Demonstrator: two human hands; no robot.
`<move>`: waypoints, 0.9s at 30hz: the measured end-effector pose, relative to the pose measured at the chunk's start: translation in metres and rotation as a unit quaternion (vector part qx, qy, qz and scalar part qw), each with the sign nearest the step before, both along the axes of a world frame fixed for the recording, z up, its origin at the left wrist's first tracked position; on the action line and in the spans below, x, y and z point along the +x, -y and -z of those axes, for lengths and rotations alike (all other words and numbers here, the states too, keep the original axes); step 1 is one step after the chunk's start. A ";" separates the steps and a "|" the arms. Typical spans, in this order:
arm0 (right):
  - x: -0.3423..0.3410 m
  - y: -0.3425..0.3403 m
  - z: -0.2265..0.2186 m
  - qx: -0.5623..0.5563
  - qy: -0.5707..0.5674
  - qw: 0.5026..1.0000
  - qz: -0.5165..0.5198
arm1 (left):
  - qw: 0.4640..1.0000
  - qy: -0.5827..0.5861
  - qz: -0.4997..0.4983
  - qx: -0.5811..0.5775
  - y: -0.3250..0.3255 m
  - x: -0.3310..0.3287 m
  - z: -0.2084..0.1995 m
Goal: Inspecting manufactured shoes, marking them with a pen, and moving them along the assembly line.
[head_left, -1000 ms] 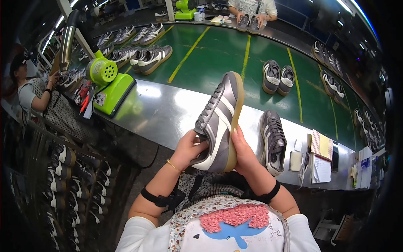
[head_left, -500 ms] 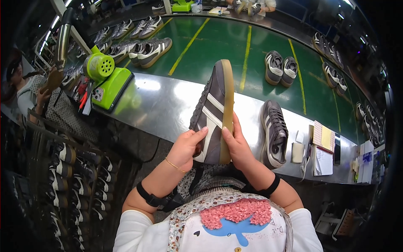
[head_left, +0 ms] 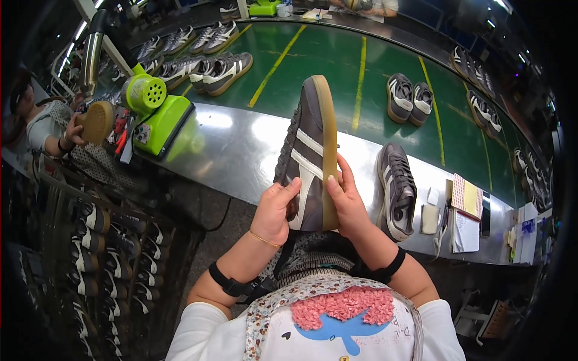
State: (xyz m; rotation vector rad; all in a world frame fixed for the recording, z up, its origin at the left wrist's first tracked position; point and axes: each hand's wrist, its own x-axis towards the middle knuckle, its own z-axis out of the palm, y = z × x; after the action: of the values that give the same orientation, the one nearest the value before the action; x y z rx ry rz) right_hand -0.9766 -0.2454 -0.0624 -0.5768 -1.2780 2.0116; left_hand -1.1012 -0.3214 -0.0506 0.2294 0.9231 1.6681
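A dark grey sneaker [head_left: 311, 162] with white side stripes and a gum-coloured sole is held up on its side in front of me, toe pointing away. My left hand [head_left: 276, 207] grips it near the heel opening, thumb laid on the upper and fingers hidden behind or inside. At the sole edge, my right hand [head_left: 348, 201] holds the other side, its thumb pressed on the sole's rim. A matching sneaker [head_left: 398, 191] stands upright on the metal table to the right of my right hand.
The metal table [head_left: 241, 141] borders a green conveyor belt [head_left: 328, 66] carrying several sneaker pairs [head_left: 409, 99]. A lime-green blower machine [head_left: 159, 114] stands left; a notebook [head_left: 464, 231] and a white block [head_left: 429, 219] lie right. A shoe rack [head_left: 180, 234] is lower left, near a co-worker's hand [head_left: 73, 132].
Held in both hands, the sneaker has tilted slightly, its toe shifting a little left and up. At left, the co-worker has turned a shoe so its sole shows.
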 end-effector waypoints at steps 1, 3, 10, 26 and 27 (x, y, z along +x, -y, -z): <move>-0.001 0.000 0.001 -0.027 0.001 1.000 0.002 | 1.000 -0.006 0.011 -0.006 -0.001 -0.004 0.007; -0.003 -0.001 0.005 -0.050 0.000 0.999 0.001 | 1.000 -0.014 0.019 -0.008 -0.002 -0.007 0.014; -0.011 -0.006 0.016 0.019 0.022 1.000 0.001 | 0.998 -0.036 0.000 -0.047 -0.002 -0.015 0.031; 0.044 -0.063 -0.078 0.338 0.325 0.880 -0.072 | 0.996 0.082 0.034 0.001 -0.010 -0.054 0.053; 0.052 -0.086 -0.087 0.361 0.354 0.862 -0.046 | 0.994 0.105 0.010 0.008 -0.008 -0.059 0.050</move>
State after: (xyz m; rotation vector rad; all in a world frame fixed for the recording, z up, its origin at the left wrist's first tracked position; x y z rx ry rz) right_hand -0.9248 -0.1592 0.0243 -0.9109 -2.3722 1.2150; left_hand -1.1606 -0.3136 -0.1007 0.0716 0.7472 1.6453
